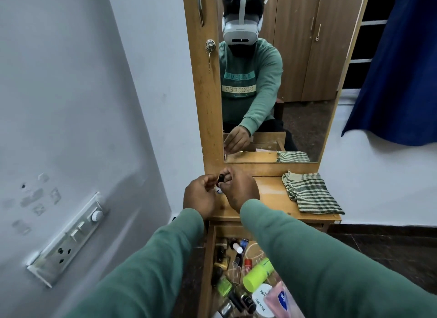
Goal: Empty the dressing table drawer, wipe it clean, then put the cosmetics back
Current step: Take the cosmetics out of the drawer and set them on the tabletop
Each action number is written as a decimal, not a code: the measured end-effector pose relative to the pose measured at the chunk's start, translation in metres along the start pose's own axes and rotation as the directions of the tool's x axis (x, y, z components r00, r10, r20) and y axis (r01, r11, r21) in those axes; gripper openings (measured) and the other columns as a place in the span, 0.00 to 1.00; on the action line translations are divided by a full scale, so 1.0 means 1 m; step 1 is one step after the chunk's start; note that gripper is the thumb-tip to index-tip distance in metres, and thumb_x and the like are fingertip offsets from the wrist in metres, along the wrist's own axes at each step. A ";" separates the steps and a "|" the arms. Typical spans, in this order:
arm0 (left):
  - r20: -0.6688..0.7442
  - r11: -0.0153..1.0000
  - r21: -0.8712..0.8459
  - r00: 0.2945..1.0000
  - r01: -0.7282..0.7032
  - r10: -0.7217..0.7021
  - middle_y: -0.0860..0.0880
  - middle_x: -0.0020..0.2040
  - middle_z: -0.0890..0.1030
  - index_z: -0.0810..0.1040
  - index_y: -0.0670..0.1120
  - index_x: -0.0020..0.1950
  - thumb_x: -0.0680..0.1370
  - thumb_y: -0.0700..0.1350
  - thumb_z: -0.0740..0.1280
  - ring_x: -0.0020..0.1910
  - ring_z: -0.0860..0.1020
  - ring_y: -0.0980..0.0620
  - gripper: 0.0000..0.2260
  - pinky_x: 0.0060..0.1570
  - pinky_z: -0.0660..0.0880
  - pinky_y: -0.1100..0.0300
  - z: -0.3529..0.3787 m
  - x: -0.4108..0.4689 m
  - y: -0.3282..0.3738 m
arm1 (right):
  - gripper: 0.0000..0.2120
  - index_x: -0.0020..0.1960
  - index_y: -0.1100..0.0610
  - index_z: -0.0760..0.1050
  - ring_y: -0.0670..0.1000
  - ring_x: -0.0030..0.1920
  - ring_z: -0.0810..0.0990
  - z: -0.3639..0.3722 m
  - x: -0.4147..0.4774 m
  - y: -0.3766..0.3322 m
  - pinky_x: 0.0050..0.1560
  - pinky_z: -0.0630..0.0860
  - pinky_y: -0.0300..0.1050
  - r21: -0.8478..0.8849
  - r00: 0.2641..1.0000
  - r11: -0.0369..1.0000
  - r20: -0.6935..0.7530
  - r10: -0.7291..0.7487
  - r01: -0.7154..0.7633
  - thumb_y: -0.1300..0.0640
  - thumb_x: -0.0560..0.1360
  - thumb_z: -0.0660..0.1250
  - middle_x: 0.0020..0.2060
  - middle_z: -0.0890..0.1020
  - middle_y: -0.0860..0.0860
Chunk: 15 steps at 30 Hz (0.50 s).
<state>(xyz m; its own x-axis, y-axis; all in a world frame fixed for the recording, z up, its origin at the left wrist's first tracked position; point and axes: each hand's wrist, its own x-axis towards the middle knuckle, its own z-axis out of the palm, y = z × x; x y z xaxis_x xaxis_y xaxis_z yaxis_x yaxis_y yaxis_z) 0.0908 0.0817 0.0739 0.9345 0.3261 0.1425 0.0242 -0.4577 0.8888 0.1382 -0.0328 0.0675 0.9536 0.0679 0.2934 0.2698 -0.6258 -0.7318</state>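
Both my hands are raised over the left end of the wooden dressing table top (272,194). My right hand (238,190) pinches a small dark bottle (221,178) by its top. My left hand (198,197) has its fingers curled against the same bottle, and a small white item (218,190) shows between the two hands. Below my arms the drawer (209,265) stands pulled out, holding several cosmetics: a lime green bottle (257,274), a white jar (262,300), a pink pouch (282,298) and small dark bottles. A folded green striped cloth (312,193) lies on the table top at the right.
A mirror (295,81) rises behind the table and reflects me. A wall with a switch panel (68,239) stands close on the left. A blue curtain (397,62) hangs at the upper right. Dark floor lies to the right of the drawer.
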 end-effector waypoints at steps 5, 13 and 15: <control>0.013 0.998 -0.017 0.998 0.062 -0.061 0.51 0.60 0.84 0.81 0.49 0.66 0.80 0.37 0.68 0.57 0.81 0.50 0.16 0.63 0.78 0.54 0.010 0.012 -0.012 | 0.08 0.46 0.47 0.78 0.52 0.41 0.82 0.020 0.015 0.001 0.45 0.81 0.47 -0.023 0.999 0.999 0.004 0.038 -0.038 0.57 0.72 0.76 0.39 0.83 0.46; 0.074 0.986 -0.071 0.986 0.152 -0.147 0.49 0.59 0.84 0.80 0.46 0.66 0.79 0.36 0.67 0.59 0.81 0.48 0.16 0.65 0.78 0.49 0.014 0.030 -0.022 | 0.11 0.46 0.52 0.75 0.50 0.42 0.82 0.037 0.023 0.006 0.45 0.81 0.45 0.099 0.984 0.981 -0.046 0.173 -0.168 0.65 0.72 0.73 0.40 0.83 0.48; 0.075 0.985 -0.075 0.986 0.154 -0.149 0.49 0.58 0.84 0.80 0.45 0.66 0.78 0.33 0.65 0.59 0.81 0.49 0.18 0.66 0.77 0.50 0.016 0.031 -0.026 | 0.09 0.42 0.53 0.75 0.51 0.39 0.80 0.041 0.023 0.010 0.41 0.77 0.43 0.108 0.972 0.970 -0.062 0.226 -0.218 0.66 0.72 0.71 0.36 0.81 0.48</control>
<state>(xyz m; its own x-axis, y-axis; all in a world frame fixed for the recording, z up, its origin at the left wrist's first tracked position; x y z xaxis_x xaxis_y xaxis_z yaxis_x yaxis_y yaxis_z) 0.1252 0.0904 0.0485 0.9444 0.3279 -0.0241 0.1411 -0.3381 0.9305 0.1683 -0.0056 0.0413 0.9796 -0.1234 0.1584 0.0680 -0.5382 -0.8400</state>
